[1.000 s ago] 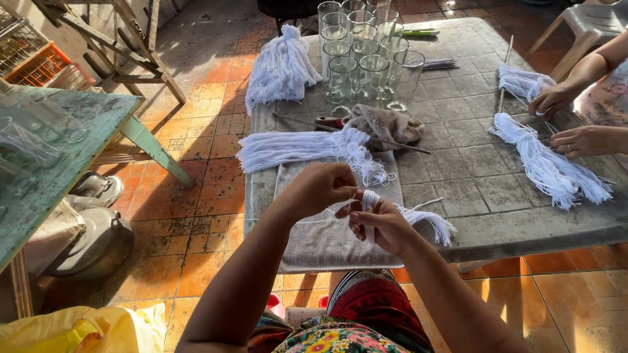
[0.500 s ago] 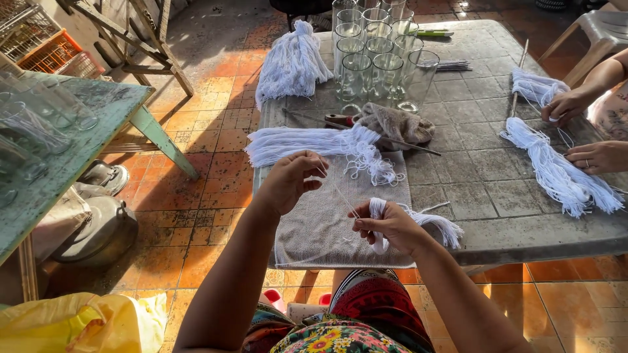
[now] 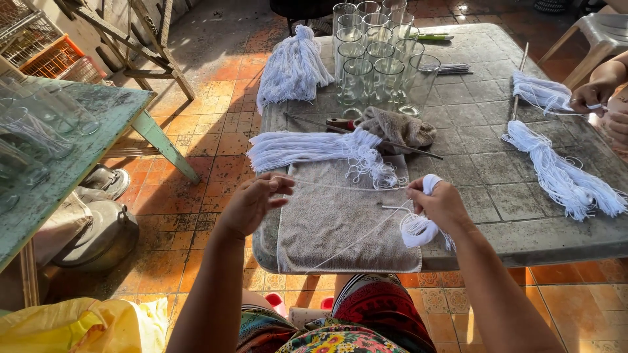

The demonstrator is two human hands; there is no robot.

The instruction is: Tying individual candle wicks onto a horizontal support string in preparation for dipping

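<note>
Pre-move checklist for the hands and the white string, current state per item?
1. Left hand pinching the string: ok.
2. Right hand holding the small white bundle: ok.
3. String stretched between the hands, above the towel: ok.
4. String free of the loose yarn pile: cannot tell, it passes close to the pile's curled ends.
5. Glasses apart from both hands: ok.
6. Other person's hand apart from the string: ok.

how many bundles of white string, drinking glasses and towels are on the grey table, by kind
White string bundles lying on the table: 4 (); a further small one is held in the right hand
Clear drinking glasses: about 11, packed close, so not exact
Towels: 1
Total: about 16
</note>
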